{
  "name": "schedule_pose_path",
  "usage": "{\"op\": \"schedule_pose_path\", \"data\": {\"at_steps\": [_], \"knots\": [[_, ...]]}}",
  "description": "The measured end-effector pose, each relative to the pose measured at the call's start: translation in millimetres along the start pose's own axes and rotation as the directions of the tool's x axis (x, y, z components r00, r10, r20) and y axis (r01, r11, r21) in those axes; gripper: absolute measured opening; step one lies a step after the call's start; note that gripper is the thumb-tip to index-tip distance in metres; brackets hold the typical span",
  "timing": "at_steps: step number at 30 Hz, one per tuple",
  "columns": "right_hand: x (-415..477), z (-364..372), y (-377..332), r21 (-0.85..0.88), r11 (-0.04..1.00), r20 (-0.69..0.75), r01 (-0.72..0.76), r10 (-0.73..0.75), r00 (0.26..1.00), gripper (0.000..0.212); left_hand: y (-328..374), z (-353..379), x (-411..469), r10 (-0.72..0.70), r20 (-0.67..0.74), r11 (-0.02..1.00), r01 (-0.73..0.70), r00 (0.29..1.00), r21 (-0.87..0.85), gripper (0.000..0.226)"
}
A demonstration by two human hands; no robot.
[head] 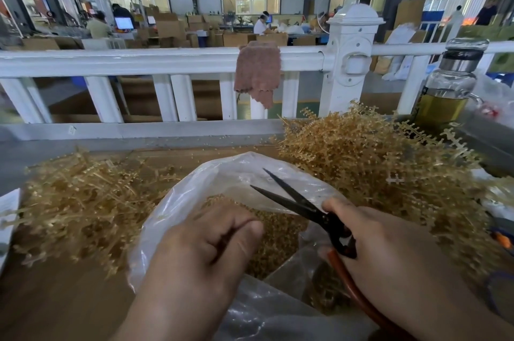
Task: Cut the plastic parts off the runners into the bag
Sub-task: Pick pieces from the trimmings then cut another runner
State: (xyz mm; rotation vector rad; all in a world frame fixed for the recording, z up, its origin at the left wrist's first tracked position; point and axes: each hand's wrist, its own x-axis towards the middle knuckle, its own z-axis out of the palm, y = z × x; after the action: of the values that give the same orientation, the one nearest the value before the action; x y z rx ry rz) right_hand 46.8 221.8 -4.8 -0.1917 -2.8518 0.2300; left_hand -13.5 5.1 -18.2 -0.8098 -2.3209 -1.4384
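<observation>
Right hand (389, 243) of mine tight around open scissors (326, 219), left hand (205, 246) curled above bag (172, 201), hold unclear.

Clear plastic bag (194, 190) sits open on the table, a heap of small amber parts (278, 232) inside. Black scissors (300, 207) hover over its mouth, blades apart, gripped in the right hand (389, 243). Tangled amber runners (375, 168) are piled on either side.

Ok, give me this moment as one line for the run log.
right hand: holds scissors, blades open over bag | left hand: curled above cut parts, grip unclear | runners: piled both sides
</observation>
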Motion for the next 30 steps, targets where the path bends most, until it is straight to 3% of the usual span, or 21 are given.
{"op": "schedule_pose_path", "data": {"at_steps": [5,10,12,16,21,26,30], "knots": [[2.5,9.8,1.6,0.090,0.996,0.068,-0.016,0.010,0.998,0.043,-1.6,8.3,-0.8,0.090,0.200,0.988,-0.113,0.976,0.105,0.029],[8.0,0.9,16.8,0.324,0.937,-0.078,-0.132,0.165,0.983,0.046,-5.5,13.8,-4.5,0.097,0.215,0.982,-0.128,0.972,0.136,0.014],[9.3,-4.6,25.6,0.399,0.905,-0.149,-0.148,0.223,0.964,0.047,-6.6,15.4,-4.6,0.118,0.226,0.976,-0.155,0.967,0.154,0.018],[12.7,-8.4,36.7,0.355,0.915,-0.164,-0.191,0.262,0.951,0.047,-4.6,19.1,-6.6,0.115,0.264,0.961,-0.174,0.958,0.214,0.025],[15.3,-2.7,42.2,0.345,0.919,-0.128,-0.190,0.247,0.961,0.048,13.2,36.8,-6.7,0.226,0.340,0.885,-0.338,0.913,0.320,0.029],[14.9,-0.7,41.0,0.358,0.923,-0.170,-0.141,0.213,0.962,0.047,38.5,63.3,-2.8,0.081,0.565,0.809,-0.385,0.821,0.444,0.046],[15.6,-1.9,41.6,0.371,0.917,-0.170,-0.148,0.223,0.960,0.048,41.3,77.2,2.0,0.064,0.594,0.699,-0.461,0.802,0.547,0.065]]}}
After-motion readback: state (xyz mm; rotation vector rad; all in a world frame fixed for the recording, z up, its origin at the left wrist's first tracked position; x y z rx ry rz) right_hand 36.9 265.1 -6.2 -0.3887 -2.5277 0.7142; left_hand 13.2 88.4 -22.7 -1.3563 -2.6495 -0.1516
